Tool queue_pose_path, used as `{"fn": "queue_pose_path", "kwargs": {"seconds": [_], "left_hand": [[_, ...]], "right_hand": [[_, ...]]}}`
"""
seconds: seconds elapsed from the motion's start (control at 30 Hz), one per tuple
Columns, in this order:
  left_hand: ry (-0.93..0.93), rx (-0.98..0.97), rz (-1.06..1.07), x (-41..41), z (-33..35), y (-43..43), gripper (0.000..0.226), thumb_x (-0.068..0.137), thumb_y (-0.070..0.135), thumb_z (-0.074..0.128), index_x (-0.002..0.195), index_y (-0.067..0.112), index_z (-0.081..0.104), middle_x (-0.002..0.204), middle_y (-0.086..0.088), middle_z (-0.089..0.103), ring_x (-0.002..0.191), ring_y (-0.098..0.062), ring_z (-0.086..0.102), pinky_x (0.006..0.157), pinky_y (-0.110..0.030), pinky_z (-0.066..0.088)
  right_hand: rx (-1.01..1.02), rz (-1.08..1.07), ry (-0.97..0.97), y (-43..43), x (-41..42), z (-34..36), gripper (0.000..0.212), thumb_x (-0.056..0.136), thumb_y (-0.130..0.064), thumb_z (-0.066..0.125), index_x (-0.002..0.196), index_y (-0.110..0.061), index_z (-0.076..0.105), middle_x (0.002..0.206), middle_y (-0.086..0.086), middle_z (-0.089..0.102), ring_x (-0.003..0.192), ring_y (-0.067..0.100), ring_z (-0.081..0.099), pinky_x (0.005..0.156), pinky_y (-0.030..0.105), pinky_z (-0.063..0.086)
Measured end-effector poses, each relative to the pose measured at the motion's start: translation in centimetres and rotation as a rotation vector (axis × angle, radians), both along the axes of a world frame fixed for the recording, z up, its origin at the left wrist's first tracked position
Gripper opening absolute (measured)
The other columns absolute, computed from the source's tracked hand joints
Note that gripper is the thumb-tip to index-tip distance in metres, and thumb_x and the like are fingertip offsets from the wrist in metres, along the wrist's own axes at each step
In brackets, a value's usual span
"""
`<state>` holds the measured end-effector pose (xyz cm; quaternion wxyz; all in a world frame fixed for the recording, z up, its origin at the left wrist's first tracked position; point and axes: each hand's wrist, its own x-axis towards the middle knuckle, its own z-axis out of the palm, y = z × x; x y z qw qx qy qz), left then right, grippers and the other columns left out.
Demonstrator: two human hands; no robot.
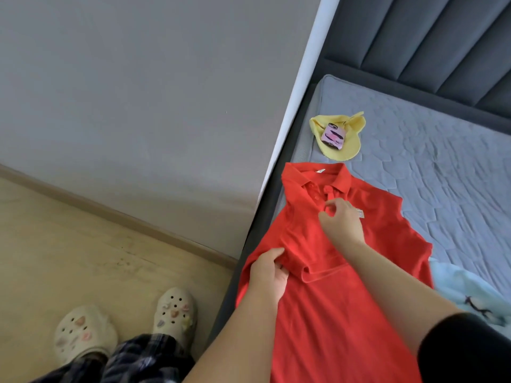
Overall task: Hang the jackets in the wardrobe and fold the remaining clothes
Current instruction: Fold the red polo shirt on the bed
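Fingers (273,252) of my left hand (269,275) curl round the left edge of the red polo shirt (331,313), gripping the cloth where the sleeve is turned in across the chest. My right hand (341,221) sits farther up. Its thumb and forefinger bend into a ring that seems to pinch the fabric just below the buttons, and the other fingers are loosely bent. The shirt lies face up on the bed (442,167), collar far, hem near and running off the bottom of the view.

I judge the folding step is in hand: 1 sleeve is in and the right side is not yet brought over. The next move calls for pressing that fold flat and drawing the right side across evenly.

I see no wardrobe, basket or drawer. Just beyond the collar a yellow cloth (338,150) has 1 phone (333,135) lying on it. A pale blue garment (470,294) lies near right, just beside the shirt.
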<state>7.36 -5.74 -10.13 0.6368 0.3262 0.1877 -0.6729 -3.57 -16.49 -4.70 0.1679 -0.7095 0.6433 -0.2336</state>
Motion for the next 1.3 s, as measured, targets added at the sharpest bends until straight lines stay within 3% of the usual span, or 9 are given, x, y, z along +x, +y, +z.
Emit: {"fn": "queue_pose_path", "kwargs": {"seconds": [0.2, 0.4, 0.53, 0.67, 0.77, 0.83, 1.0, 1.17, 1.3], "left_hand": [[0.007, 0.053, 0.043, 0.7, -0.7, 0.2, 0.041, 0.083, -0.021, 0.034, 0.110, -0.005, 0.060, 0.103, -0.019, 0.065, 0.090, -0.031, 0.063, 0.060, -0.033, 0.058], [-0.008, 0.103, 0.142, 1.3, -1.2, 0.3, 0.032, 0.084, -0.017, 0.034, 0.099, -0.006, 0.060, 0.091, -0.020, 0.066, 0.080, -0.031, 0.063, 0.056, -0.032, 0.058], [-0.442, 0.285, 0.102, 1.5, -1.2, 0.5, 0.019, 0.085, 0.002, 0.046, 0.071, 0.002, 0.060, 0.065, -0.012, 0.062, 0.061, -0.026, 0.061, 0.050, -0.031, 0.053], [-1.389, 0.488, -0.072, 1.2, -0.9, 2.1, 0.041, 0.085, 0.029, 0.058, 0.051, 0.015, 0.042, 0.053, 0.001, 0.047, 0.061, -0.028, 0.051, 0.055, -0.035, 0.039], [-1.977, 0.194, 0.138, 0.6, 0.1, 2.2, 0.014, 0.084, 0.017, 0.063, 0.072, 0.011, 0.058, 0.079, -0.006, 0.058, 0.077, -0.030, 0.056, 0.069, -0.040, 0.045], [-2.276, -0.063, -0.069, -0.5, 0.2, 1.2, 0.030, 0.088, 0.019, 0.056, 0.116, 0.009, 0.061, 0.121, -0.014, 0.059, 0.115, -0.032, 0.053, 0.096, -0.047, 0.041], [-2.499, -0.081, -1.099, -3.9, -1.6, 0.7, 0.063, 0.098, 0.046, 0.031, 0.153, 0.020, 0.011, 0.161, -0.008, 0.004, 0.147, -0.029, -0.004, 0.115, -0.053, 0.001], [-2.609, -0.069, -1.021, -5.6, -1.0, 0.2, 0.065, 0.097, 0.046, 0.033, 0.152, 0.019, 0.012, 0.160, -0.010, 0.005, 0.146, -0.032, -0.007, 0.114, -0.053, -0.006], [-2.427, -0.110, -1.126, -7.4, -0.7, -0.6, 0.067, 0.098, 0.048, 0.032, 0.153, 0.020, 0.007, 0.160, -0.013, 0.000, 0.147, -0.032, -0.005, 0.117, -0.047, 0.002]], "right_hand": [[0.278, -0.029, -0.108, -4.9, 4.8, -0.6, 0.025, 0.089, -0.024, 0.060, 0.081, -0.002, 0.067, 0.071, 0.008, 0.054, 0.076, 0.023, 0.051, 0.067, 0.027, 0.036], [0.152, -0.158, -0.061, -4.6, 3.5, -2.6, 0.023, 0.093, -0.021, 0.052, 0.097, -0.003, 0.066, 0.102, 0.016, 0.067, 0.100, 0.033, 0.061, 0.080, 0.032, 0.043], [-0.051, -0.117, -0.115, -1.5, 3.1, -2.8, 0.021, 0.090, -0.033, 0.048, 0.098, -0.015, 0.053, 0.095, 0.003, 0.062, 0.088, 0.026, 0.057, 0.071, 0.033, 0.040], [0.198, -0.145, 0.056, 0.6, 0.3, -3.5, 0.034, 0.085, -0.046, 0.052, 0.088, -0.012, 0.054, 0.089, 0.007, 0.061, 0.090, 0.030, 0.056, 0.071, 0.032, 0.038], [0.323, -0.020, 0.048, 1.4, -1.6, -3.7, 0.033, 0.085, -0.032, 0.058, 0.065, -0.010, 0.046, 0.067, 0.005, 0.053, 0.076, 0.026, 0.053, 0.063, 0.030, 0.033], [0.345, 0.059, -0.016, 1.5, -2.7, -3.6, 0.029, 0.086, -0.022, 0.062, 0.069, 0.000, 0.054, 0.065, 0.008, 0.053, 0.071, 0.023, 0.051, 0.060, 0.031, 0.032], [0.313, 0.097, 0.034, 1.6, -5.9, -3.3, 0.018, 0.086, -0.021, 0.065, 0.090, -0.004, 0.070, 0.080, 0.008, 0.064, 0.078, 0.023, 0.059, 0.067, 0.027, 0.038], [-0.057, -0.354, -0.109, -0.1, -12.3, -1.9, 0.026, 0.085, -0.012, 0.054, 0.108, -0.005, 0.064, 0.113, 0.018, 0.061, 0.112, 0.032, 0.050, 0.097, 0.033, 0.033], [-0.040, -0.657, -0.236, -1.5, -17.9, -1.3, 0.038, 0.087, -0.021, 0.051, 0.119, -0.001, 0.054, 0.125, 0.022, 0.052, 0.117, 0.037, 0.049, 0.097, 0.039, 0.036]]}}
